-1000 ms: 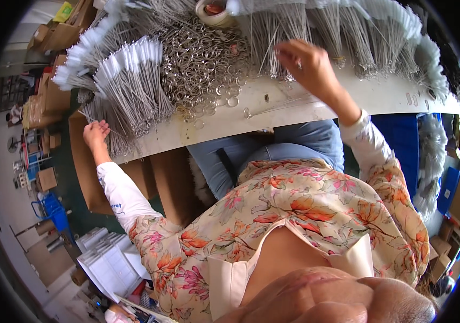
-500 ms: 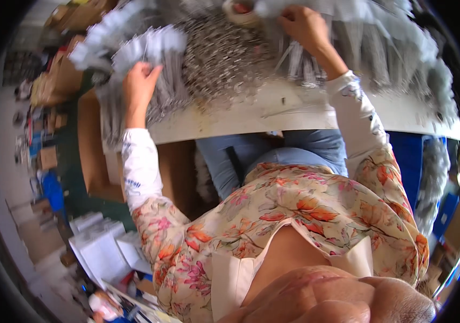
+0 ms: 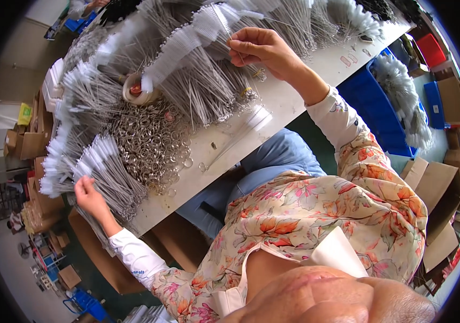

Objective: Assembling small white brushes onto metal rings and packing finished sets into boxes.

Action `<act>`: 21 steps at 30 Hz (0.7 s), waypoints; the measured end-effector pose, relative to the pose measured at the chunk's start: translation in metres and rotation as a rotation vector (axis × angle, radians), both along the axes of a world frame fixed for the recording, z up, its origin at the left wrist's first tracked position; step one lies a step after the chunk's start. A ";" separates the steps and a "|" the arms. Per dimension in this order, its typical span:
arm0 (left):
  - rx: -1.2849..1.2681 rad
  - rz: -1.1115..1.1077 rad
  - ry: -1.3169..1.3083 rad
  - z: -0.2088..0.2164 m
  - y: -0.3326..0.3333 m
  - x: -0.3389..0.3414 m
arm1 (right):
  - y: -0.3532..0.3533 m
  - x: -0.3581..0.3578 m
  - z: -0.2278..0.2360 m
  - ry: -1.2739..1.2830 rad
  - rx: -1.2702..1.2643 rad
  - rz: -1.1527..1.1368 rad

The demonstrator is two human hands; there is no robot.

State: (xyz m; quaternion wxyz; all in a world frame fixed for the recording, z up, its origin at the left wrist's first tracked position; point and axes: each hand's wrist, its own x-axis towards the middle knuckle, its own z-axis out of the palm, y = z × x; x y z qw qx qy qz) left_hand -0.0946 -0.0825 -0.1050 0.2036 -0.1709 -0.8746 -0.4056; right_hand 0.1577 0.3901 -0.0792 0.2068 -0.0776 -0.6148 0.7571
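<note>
The right hand [image 3: 265, 51] pinches a thin brush with white bristles [image 3: 223, 20] above the white table [image 3: 206, 153], while the left hand [image 3: 91, 199] curls at a pile of white-topped grey wire brushes [image 3: 114, 175], its grip unclear. A round cream holder [image 3: 146, 98] has something red [image 3: 135, 90] inside, and a blue plastic bin [image 3: 362, 102] has fluffy white bundles [image 3: 397, 81] in or over it. Blue writing [image 3: 138, 272] marks the white left sleeve [image 3: 133, 255].

You are in a workshop: bundled wire stems [image 3: 203, 86] crowd the table [image 3: 281, 99] beside your right grip [image 3: 265, 51], loose metal rings [image 3: 149, 142] lie heaped between it and your left grip [image 3: 93, 201], and cartons [image 3: 435, 185] stand beyond both.
</note>
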 end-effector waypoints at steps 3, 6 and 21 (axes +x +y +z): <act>0.246 0.028 -0.036 0.040 0.027 0.028 | 0.009 0.012 0.003 0.006 0.082 -0.015; 0.289 -0.097 -0.032 0.067 0.069 0.069 | 0.003 0.016 0.010 0.021 0.111 0.016; 0.631 -0.629 -0.520 0.036 0.182 0.177 | 0.119 0.010 -0.028 -0.361 1.581 -0.616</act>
